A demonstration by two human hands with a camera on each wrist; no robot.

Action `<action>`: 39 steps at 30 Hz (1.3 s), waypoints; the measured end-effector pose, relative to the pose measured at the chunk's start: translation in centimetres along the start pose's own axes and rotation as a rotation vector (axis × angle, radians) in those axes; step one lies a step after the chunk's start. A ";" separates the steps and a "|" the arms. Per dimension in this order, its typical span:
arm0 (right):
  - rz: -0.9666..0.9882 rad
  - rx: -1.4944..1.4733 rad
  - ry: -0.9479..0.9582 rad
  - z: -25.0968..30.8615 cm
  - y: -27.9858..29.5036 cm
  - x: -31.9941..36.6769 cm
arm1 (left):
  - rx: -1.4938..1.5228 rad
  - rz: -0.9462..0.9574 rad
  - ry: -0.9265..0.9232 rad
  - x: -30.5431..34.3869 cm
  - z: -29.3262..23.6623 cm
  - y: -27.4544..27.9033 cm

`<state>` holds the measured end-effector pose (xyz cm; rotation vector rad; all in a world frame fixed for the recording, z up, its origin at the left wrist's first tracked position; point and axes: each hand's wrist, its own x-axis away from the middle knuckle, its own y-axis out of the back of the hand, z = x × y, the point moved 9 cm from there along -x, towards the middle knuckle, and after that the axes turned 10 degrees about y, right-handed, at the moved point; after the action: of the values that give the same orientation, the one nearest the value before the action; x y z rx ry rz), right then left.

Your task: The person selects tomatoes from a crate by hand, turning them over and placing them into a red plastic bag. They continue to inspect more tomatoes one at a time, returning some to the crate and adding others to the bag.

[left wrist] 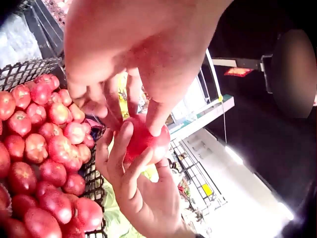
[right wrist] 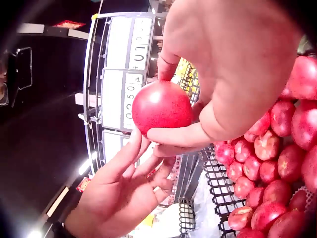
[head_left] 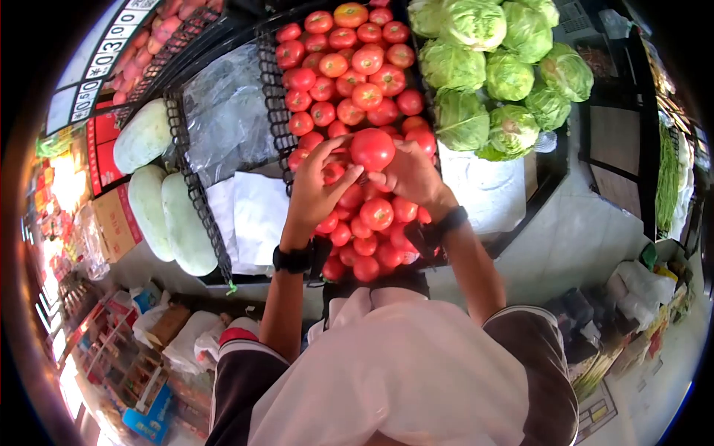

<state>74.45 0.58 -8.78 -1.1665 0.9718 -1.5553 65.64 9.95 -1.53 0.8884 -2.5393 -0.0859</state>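
One large red tomato [head_left: 372, 149] is held up above a bin of tomatoes [head_left: 366, 97], between the two hands. The right hand [head_left: 418, 175] grips it from the right; in the right wrist view its thumb and fingers lie round the tomato [right wrist: 162, 108]. From the left, the left hand [head_left: 314, 189] touches the same tomato, and in the left wrist view the fingertips of the left hand [left wrist: 133, 54] rest on its skin [left wrist: 148, 140]. Part of the tomato is covered by fingers in the left wrist view.
Green cabbages [head_left: 476, 26] are piled right of the tomatoes. Left of them lie a plastic-covered section [head_left: 229, 104] and large pale gourds [head_left: 186, 223], divided by black mesh [head_left: 195, 186]. White sheets [head_left: 256, 215] lie near the front edge.
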 end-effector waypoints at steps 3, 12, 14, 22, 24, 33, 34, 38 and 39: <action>0.014 -0.103 0.004 0.2 -0.8 1.2 | -0.155 -0.050 -0.133 0.3 -2.9 -0.9; -0.354 0.776 0.192 7.7 3.9 0.7 | -0.196 -0.053 -0.081 -3.2 -0.7 -3.7; -0.346 1.329 0.344 11.4 4.1 -1.6 | -0.264 -0.073 -0.150 -4.6 1.2 -4.7; -0.241 2.178 0.710 16.6 2.9 -10.8 | -0.246 0.057 -0.067 -5.9 4.3 -5.2; -0.259 2.230 0.691 17.5 3.9 -13.3 | -0.202 0.057 0.099 -5.4 5.3 -4.2; -0.056 2.484 0.500 17.6 8.1 -24.2 | -0.374 -0.169 0.227 -3.7 9.3 1.9; -0.049 2.463 0.472 17.7 8.6 -24.8 | -0.378 -0.209 0.200 -3.4 9.1 2.5; 0.019 2.397 0.378 18.2 10.2 -25.2 | -0.355 -0.244 0.059 -2.3 9.5 3.8; 0.026 2.403 0.367 18.2 10.1 -25.0 | -0.401 -0.209 0.070 -2.2 9.9 3.7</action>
<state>97.15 21.03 -19.85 0.8510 -0.8953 -1.5360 60.77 13.40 -10.55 0.9649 -2.2414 -0.5940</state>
